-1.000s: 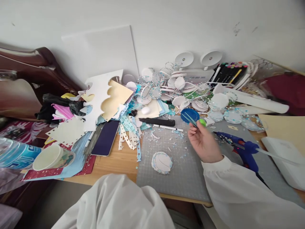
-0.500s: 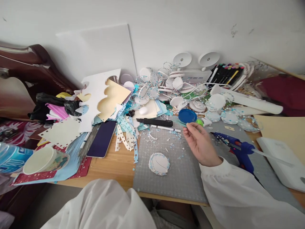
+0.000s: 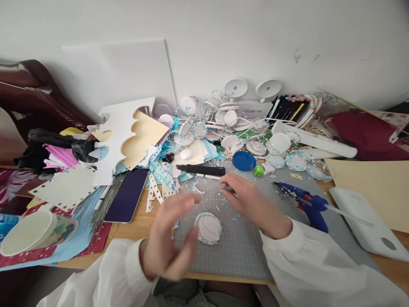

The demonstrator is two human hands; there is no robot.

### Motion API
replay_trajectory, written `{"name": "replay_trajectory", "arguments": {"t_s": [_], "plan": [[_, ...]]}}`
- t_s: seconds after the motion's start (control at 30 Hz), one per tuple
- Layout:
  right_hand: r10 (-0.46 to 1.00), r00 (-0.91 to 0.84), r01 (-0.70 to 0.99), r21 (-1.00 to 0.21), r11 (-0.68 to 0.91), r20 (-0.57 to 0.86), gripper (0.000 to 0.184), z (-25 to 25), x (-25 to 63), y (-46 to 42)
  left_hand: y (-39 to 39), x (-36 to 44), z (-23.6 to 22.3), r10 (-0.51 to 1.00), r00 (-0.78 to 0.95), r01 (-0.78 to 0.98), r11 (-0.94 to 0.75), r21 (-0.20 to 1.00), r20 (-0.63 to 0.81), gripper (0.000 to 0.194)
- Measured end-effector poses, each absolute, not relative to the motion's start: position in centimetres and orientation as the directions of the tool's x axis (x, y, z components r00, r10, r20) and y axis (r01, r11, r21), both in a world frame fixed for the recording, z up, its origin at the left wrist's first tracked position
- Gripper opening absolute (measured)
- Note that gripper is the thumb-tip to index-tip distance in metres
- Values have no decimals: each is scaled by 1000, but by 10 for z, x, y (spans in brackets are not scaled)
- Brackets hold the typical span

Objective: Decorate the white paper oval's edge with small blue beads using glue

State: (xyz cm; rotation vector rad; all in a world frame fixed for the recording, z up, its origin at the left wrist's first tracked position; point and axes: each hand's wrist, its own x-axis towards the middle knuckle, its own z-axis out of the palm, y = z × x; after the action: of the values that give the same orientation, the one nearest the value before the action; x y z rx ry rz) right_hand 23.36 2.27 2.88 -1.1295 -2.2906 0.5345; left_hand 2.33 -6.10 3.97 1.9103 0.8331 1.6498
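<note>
My right hand (image 3: 252, 202) is over the grey cutting mat (image 3: 243, 256), thumb and fingers pinched on a small teal piece (image 3: 228, 188) whose kind is too small to make out. My left hand (image 3: 171, 234) is in the air at the mat's left side, blurred, with fingers apart and nothing visible in it. Between and below the hands lies a white disc (image 3: 209, 228) edged with light blue bits, partly behind my left fingers. Beyond the right hand are a blue round dish (image 3: 243, 161), a small green object (image 3: 258, 170) and a black craft knife (image 3: 201, 170).
A blue glue gun (image 3: 308, 202) with a glue stick lies at the right, beside a white device (image 3: 367, 221). White discs (image 3: 255, 147) and paper scraps pile along the back. At left are a phone (image 3: 128, 196) and a paper cup (image 3: 28, 232).
My left hand has come into view from below, reaching toward the mat's middle. My right hand has moved left and down from beside the blue dish, still pinching. The view has shifted slightly.
</note>
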Motion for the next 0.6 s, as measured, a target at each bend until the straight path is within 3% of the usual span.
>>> {"name": "replay_trajectory", "arguments": {"t_s": [0.07,0.13,0.23,0.3,0.47,0.6], "plan": [[821,-511,601,-577,553,254,11,33,226,28,-31,23,38,845,107,5,-528,849,524,45],[841,-496,597,-618,511,217,11,35,222,32,-8,25,33,926,184,-160,-303,940,330,33],[858,-476,610,-630,480,193,3,31,229,35,10,27,19,973,199,-245,-62,968,113,19],[883,-395,615,-641,459,253,3,24,240,33,15,26,9,982,187,-286,43,957,11,15],[882,89,572,-749,334,462,10,4,272,24,19,23,-1,978,178,-363,165,917,-106,12],[880,44,668,-669,326,474,10,-2,276,22,22,23,3,974,183,-367,196,909,-136,14]]}}
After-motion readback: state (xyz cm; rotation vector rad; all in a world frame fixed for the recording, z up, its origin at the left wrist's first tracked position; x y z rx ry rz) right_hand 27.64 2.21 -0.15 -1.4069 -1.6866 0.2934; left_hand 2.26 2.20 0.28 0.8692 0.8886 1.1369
